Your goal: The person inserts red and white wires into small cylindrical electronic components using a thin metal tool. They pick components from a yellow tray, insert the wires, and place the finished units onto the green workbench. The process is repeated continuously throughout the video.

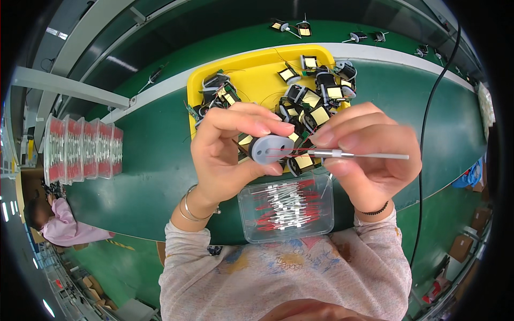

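Note:
My left hand [225, 142] pinches a small round part by its rim; its grey-white disc face [272, 150], with small holes, is turned to the right. Between the thumb and fingers of my right hand [369, 150] is a thin white rod with a collar [336, 153], held level. Red wires run from the rod's left end to the disc. Behind both hands lies a yellow tray [251, 59] with several black parts [321, 85] bearing pale yellow pads. Just below the hands, a clear plastic box [251, 227] contains many white rods with red wires.
Stacked clear boxes [83, 150] of red-wired rods stand on the green table [144, 198] at left. A black cable [423, 155] hangs down at right. Several black parts [358, 36] lie on the green surface beyond the white rail. Another person in pink [69, 224] is at far left.

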